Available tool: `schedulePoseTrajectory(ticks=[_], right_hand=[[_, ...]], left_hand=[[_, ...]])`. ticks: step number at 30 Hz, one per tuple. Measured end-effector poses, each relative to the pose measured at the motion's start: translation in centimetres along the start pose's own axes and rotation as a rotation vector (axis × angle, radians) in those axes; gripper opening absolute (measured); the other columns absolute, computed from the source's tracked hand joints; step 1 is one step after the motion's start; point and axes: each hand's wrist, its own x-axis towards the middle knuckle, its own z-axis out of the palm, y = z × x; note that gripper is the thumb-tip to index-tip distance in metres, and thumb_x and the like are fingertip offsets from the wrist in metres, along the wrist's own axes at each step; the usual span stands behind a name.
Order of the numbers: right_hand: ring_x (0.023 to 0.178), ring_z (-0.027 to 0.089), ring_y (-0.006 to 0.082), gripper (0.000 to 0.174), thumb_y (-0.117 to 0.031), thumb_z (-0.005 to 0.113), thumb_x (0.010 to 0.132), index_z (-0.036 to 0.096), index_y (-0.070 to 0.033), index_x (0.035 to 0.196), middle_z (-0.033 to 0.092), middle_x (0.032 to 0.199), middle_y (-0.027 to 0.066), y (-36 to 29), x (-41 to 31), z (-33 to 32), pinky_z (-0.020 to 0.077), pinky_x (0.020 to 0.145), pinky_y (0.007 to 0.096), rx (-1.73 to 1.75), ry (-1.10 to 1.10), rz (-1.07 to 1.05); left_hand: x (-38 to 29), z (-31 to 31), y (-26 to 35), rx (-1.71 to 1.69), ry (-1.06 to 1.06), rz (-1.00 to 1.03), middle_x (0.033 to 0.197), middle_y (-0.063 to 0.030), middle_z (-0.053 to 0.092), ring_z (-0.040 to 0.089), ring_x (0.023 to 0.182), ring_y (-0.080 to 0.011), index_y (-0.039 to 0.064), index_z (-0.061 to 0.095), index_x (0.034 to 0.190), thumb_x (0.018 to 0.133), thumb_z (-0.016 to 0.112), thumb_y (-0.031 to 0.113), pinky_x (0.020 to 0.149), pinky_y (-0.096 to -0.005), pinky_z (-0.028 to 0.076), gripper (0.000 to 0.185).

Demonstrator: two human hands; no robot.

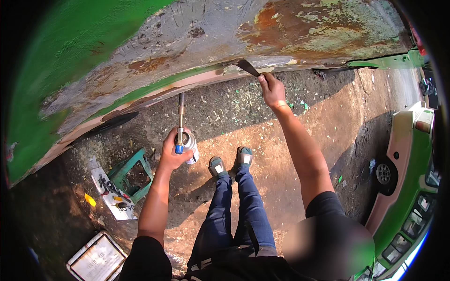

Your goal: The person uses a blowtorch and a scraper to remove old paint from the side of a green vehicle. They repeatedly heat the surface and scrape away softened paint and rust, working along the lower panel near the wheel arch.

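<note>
My left hand (173, 151) grips a gas canister (191, 149) topped by a blowtorch (181, 109) with a blue knob. The torch's metal nozzle points at the lower edge of a vehicle body panel (197, 38); no flame shows. In my right hand (272, 89) is a dark putty knife (249, 67), its blade against the panel near the lower trim strip (207, 78). Green paint (88, 38) covers the panel's left part. Grey bare surface, rust and patches of old paint lie across the middle and right.
Paint flakes (242, 105) litter the dirt ground. On the left lie a green plastic stool (140, 182), a white board (105, 189) with tools on it, a yellow piece (90, 200) and a rusty framed sign (98, 258). A green and white vehicle (397, 196) stands at right.
</note>
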Motion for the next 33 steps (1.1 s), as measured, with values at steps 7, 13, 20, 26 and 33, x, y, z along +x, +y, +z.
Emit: schedulePoseTrajectory(ticks=[7,13,20,26,33], right_hand=[[0.079,0.063,0.0414,0.043,-0.048,0.050,0.095,0.065,-0.008,0.097,0.066,0.078,0.0180,0.0,0.0,-1.2,0.0475,0.067,0.0489,-0.200,-0.070,0.140],[0.076,0.064,0.0403,0.042,-0.048,0.049,0.095,0.065,-0.009,0.094,0.067,0.077,0.0181,-1.3,1.8,-3.2,0.0495,0.067,0.0495,-0.440,-0.105,0.030],[0.072,0.064,0.0400,0.040,-0.046,0.047,0.096,0.062,-0.010,0.092,0.066,0.074,0.0180,-1.3,2.4,-4.8,0.0498,0.064,0.0500,-0.551,-0.160,-0.079],[0.075,0.066,0.0368,0.038,-0.045,0.047,0.096,0.063,-0.010,0.092,0.068,0.079,0.0143,-2.6,2.5,-5.0,0.0514,0.065,0.0462,-0.620,-0.213,-0.121],[0.069,0.064,0.0389,0.034,-0.042,0.052,0.095,0.063,-0.010,0.088,0.066,0.074,0.0164,-2.3,3.6,-4.6,0.0500,0.059,0.0481,-0.586,-0.148,-0.204]], left_hand=[[-0.6,0.3,0.7,-0.009,-0.003,-0.041,0.105,-0.0030,0.056,0.054,0.097,-0.0131,0.006,0.053,0.115,0.066,0.076,0.003,0.089,-0.0300,0.045,0.054],[-0.7,-0.1,1.0,0.108,-0.009,0.000,0.102,-0.0027,0.056,0.055,0.096,-0.0135,0.006,0.053,0.114,0.066,0.076,0.002,0.087,-0.0301,0.045,0.053],[-1.3,0.0,0.9,0.137,0.015,-0.020,0.101,-0.0027,0.056,0.055,0.095,-0.0135,0.006,0.053,0.113,0.066,0.076,0.001,0.088,-0.0300,0.045,0.053],[-1.4,-0.3,0.9,0.153,0.026,-0.016,0.103,-0.0032,0.057,0.055,0.095,-0.0137,0.005,0.053,0.113,0.066,0.075,0.000,0.088,-0.0307,0.045,0.052],[-0.9,-0.1,1.7,0.112,0.059,-0.009,0.102,-0.0042,0.058,0.057,0.095,-0.0145,0.005,0.054,0.114,0.065,0.076,0.002,0.087,-0.0309,0.047,0.054]])
